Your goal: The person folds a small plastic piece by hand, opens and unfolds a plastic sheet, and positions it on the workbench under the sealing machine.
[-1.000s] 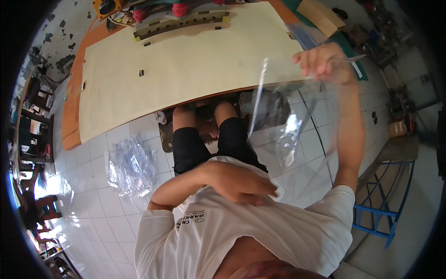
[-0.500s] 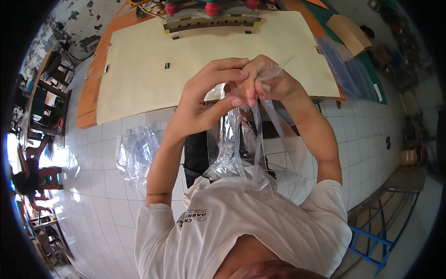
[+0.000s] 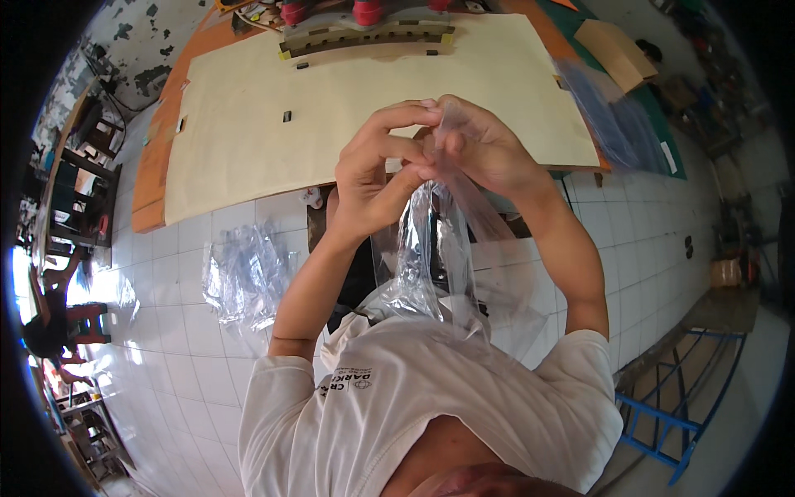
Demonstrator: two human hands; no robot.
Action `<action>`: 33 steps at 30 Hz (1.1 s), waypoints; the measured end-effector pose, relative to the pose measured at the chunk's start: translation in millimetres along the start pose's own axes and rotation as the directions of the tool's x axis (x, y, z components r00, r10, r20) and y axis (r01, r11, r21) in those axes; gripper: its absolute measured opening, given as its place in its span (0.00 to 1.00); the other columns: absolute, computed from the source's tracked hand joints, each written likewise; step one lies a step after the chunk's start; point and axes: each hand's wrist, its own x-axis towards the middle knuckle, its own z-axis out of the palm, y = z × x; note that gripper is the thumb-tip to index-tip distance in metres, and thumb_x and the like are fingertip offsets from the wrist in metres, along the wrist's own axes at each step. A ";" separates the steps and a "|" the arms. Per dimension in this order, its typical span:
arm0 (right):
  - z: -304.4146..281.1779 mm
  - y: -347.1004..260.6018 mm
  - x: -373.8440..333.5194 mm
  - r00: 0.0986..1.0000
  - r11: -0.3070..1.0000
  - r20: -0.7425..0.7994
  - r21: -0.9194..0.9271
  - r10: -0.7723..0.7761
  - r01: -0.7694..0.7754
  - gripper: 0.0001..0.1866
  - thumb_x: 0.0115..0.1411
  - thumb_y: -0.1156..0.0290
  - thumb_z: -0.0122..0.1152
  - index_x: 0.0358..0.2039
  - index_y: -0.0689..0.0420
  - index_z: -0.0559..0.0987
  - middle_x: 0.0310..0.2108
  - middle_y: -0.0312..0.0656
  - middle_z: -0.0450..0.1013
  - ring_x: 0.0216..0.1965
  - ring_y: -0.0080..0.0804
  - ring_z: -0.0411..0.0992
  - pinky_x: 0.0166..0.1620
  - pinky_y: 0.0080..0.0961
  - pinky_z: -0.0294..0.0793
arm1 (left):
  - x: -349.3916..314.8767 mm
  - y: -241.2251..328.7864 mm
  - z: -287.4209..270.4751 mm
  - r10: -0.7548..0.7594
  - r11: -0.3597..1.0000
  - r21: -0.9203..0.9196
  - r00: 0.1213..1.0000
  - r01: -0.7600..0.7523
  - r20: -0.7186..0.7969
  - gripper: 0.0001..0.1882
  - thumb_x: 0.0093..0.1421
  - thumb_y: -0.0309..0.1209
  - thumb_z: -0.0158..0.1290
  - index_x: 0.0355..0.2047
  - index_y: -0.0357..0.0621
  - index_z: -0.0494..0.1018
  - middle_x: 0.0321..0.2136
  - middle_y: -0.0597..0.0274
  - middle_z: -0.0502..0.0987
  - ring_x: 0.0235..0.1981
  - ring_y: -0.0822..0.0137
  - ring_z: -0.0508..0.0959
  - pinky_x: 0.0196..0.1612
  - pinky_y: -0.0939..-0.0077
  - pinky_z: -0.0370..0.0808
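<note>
Seen from above, a seated person in a white shirt holds a clear plastic bag (image 3: 435, 248) up in front of the chest, just this side of the near edge of a counter (image 3: 248, 157) covered in cream board. Left of the bag, a heap of more clear bags (image 3: 244, 277) lies on the white tiled floor. The left hand (image 3: 377, 178) is closed, fingertips pinching the bag's top edge. Just right of it, touching, the right hand (image 3: 476, 145) pinches the same edge; both hands grip the film. The bag hangs from them towards the lap. The likely risk is that the thin, slick film slips from the fingertips and drops, or stretches and tears if the hands pull apart too sharply
</note>
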 end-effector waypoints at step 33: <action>42.4 -73.4 -75.6 0.962 0.682 0.123 -0.683 -0.244 0.260 0.32 0.61 0.45 0.57 0.52 0.61 0.73 0.47 0.50 0.73 0.45 0.40 0.73 0.49 0.33 0.72 | 61.2 111.6 -32.2 -0.069 0.958 0.275 0.995 0.087 -0.074 0.05 0.58 0.12 0.48 0.34 0.31 0.68 0.30 0.46 0.74 0.28 0.64 0.76 0.31 0.76 0.77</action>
